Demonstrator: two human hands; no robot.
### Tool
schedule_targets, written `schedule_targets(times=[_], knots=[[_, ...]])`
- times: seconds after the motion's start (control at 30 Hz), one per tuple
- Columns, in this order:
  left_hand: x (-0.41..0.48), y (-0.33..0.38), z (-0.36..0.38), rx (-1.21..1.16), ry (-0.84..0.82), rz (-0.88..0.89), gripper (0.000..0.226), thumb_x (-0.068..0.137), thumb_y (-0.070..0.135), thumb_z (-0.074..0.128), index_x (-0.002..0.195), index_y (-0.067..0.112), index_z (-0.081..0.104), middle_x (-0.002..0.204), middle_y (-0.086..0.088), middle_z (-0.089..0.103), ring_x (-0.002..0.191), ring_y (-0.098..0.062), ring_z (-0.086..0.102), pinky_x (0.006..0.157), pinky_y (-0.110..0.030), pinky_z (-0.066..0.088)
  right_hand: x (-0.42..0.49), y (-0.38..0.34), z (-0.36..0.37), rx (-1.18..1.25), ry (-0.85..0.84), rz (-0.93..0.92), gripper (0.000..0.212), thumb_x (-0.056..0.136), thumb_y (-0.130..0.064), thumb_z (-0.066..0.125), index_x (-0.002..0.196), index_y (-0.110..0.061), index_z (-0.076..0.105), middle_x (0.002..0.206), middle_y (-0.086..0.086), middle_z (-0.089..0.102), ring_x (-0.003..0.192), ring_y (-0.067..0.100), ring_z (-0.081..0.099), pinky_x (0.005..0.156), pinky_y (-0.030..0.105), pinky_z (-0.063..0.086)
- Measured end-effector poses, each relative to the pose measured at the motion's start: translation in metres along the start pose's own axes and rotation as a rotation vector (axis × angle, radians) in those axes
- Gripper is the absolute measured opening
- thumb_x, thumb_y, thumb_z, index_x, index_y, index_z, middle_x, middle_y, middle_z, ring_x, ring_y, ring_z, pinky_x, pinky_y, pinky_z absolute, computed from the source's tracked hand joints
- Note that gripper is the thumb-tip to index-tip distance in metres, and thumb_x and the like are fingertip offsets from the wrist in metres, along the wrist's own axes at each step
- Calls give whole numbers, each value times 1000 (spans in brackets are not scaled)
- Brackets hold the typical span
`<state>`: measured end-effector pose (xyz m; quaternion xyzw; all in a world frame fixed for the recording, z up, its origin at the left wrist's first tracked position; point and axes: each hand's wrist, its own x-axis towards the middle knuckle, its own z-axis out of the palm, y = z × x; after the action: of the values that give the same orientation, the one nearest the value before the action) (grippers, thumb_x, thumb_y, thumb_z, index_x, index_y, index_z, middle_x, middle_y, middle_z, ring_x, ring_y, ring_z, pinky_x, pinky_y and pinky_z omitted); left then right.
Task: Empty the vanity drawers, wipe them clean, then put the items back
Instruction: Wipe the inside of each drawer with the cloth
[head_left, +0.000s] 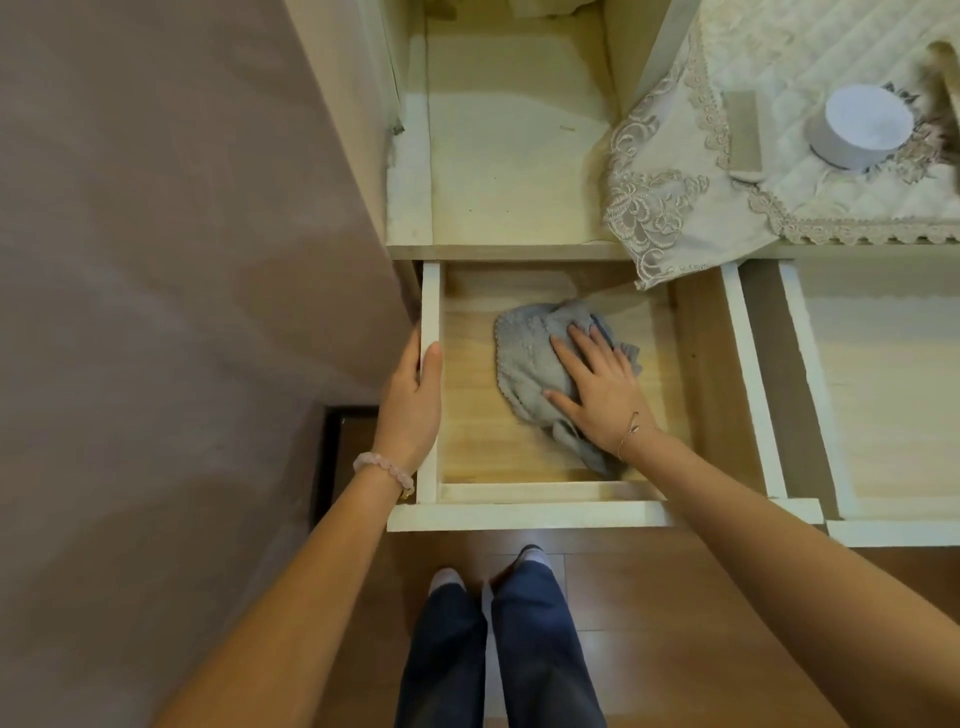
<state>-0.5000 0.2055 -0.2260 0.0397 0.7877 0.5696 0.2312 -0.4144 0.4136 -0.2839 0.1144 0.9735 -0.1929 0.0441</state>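
Observation:
The left vanity drawer (524, 514) is pulled out, cream-sided with a bare wooden bottom and nothing in it but a grey cloth (524, 353). My right hand (602, 389) lies flat on the cloth with fingers spread, pressing it against the drawer bottom. My left hand (413, 400) grips the drawer's left side wall, thumb over the top edge. A second drawer (883, 530) stands open to the right, and its visible part holds nothing.
A lace-edged quilted cloth (727, 171) covers the vanity top and hangs over the left drawer's back right corner. A round grey-white container (857, 127) sits on it. A purple-grey wall (156, 260) runs along the left. My legs stand on wooden floor below the drawer.

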Motion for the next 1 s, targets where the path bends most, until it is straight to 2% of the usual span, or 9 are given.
schedule_targets(times=[0.13, 0.27, 0.43, 0.53, 0.67, 0.77, 0.87, 0.9, 1.0], knots=[[0, -1, -1, 8, 4, 19, 46, 101, 36, 32, 145, 28, 27, 132, 25, 34, 122, 11, 28, 86, 4, 22, 25, -2, -1, 38, 76, 91, 55, 94, -28, 49, 144, -16, 30, 153, 7, 24, 143, 26, 12, 115, 40, 9], [1, -3, -1, 30, 9, 18, 45, 100, 39, 31, 145, 32, 28, 133, 25, 35, 124, 7, 30, 99, -14, 26, 38, -7, 4, 149, 194, 185, 49, 93, -20, 49, 140, -16, 37, 149, 8, 33, 141, 27, 20, 114, 40, 11], [4, -8, -3, 48, 5, 18, 46, 99, 41, 31, 144, 30, 32, 141, 12, 44, 128, -5, 39, 104, -25, 32, 24, -16, 3, 234, 171, 98, 47, 95, -14, 46, 140, -22, 38, 147, 11, 36, 141, 31, 20, 114, 45, 12], [2, -5, -2, 54, 6, 11, 46, 100, 41, 31, 144, 30, 30, 139, 17, 40, 126, 0, 35, 100, -21, 30, 17, -21, -3, 257, 74, 106, 45, 96, -28, 46, 140, -28, 37, 150, 8, 31, 143, 25, 16, 115, 42, 9], [3, -7, -2, 57, 8, 9, 46, 99, 42, 30, 145, 32, 28, 143, 13, 39, 129, -4, 34, 100, -22, 29, 19, -22, -3, 175, -14, 111, 69, 86, -57, 50, 145, -32, 23, 155, 1, 18, 144, 20, 6, 116, 42, 1], [3, -6, -1, 48, 3, 15, 46, 99, 42, 30, 144, 32, 28, 141, 16, 39, 127, -1, 35, 100, -22, 30, 23, -15, 4, 37, 16, 78, 70, 86, -51, 52, 145, -31, 22, 155, 1, 17, 144, 21, 6, 116, 42, 3], [3, -6, -1, 54, 7, 10, 45, 99, 41, 30, 144, 31, 30, 139, 18, 40, 125, -1, 36, 97, -21, 32, 38, 1, 2, -36, 97, 52, 65, 84, -55, 40, 143, -30, 30, 151, 5, 29, 143, 26, 15, 115, 44, 10], [4, -7, -1, 58, 7, 6, 46, 99, 42, 30, 144, 32, 30, 140, 16, 41, 126, -3, 38, 96, -22, 33, 44, 6, -1, -45, 116, 90, 65, 83, -55, 38, 143, -30, 31, 151, 6, 30, 142, 26, 16, 115, 45, 10], [5, -10, -1, 75, 8, 9, 46, 99, 41, 31, 144, 32, 30, 138, 14, 45, 121, -3, 43, 87, -15, 37, 57, 18, -9, -12, 106, 216, 61, 88, -42, 49, 144, -29, 27, 152, 5, 28, 142, 24, 14, 114, 46, 5]])
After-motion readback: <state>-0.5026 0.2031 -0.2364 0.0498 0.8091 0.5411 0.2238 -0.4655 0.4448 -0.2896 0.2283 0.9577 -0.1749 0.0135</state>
